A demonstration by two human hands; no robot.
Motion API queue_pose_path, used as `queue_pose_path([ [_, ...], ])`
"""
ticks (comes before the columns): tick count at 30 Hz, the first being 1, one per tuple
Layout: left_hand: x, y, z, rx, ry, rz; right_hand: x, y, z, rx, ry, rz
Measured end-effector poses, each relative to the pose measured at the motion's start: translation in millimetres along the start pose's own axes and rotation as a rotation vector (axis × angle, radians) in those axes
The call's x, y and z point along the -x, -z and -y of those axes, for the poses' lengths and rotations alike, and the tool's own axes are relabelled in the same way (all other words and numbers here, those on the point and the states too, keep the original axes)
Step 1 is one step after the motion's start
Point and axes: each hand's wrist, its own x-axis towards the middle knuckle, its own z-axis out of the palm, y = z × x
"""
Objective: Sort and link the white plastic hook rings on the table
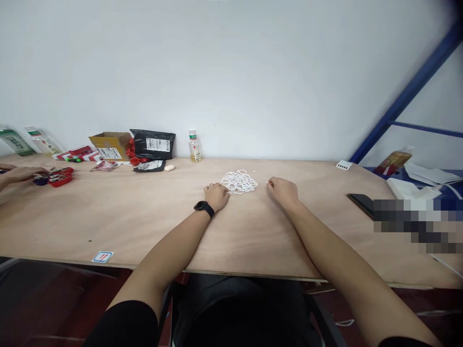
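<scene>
A pile of several small white rings (239,181) lies on the plywood table (152,226) straight ahead. My left hand (216,195), with a black watch on its wrist, rests on the table at the pile's left edge, fingers curled and touching the nearest rings. My right hand (282,190) rests just right of the pile with fingers curled in a loose pinch. A tiny white piece shows at its fingertips; I cannot make out what it is.
Another person's hands (18,174) work at red parts (60,177) at far left. A cardboard box (110,144), black bags (154,143) and a small bottle (194,146) stand by the wall. A black phone (360,202) lies at right.
</scene>
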Motion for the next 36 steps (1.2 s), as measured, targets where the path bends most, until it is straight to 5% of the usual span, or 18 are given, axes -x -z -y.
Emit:
queue_pose_path([
  [6,-1.1,1.0,-4.1,0.024,-0.007,-0.026,0.5,0.3,9.6,-0.052,-0.14,0.116],
  [16,7.8,14.5,-28.3,0.286,-0.068,-0.222,19.2,-4.9,81.5,-0.362,0.186,0.16],
  [25,15.0,11.7,-35.8,0.436,-0.329,-0.159,18.7,-1.5,79.4,-0.501,0.145,0.117],
  [36,11.1,4.2,-30.2,0.484,-0.3,-0.195,20.4,-2.9,80.2,-0.557,0.128,0.146],
])
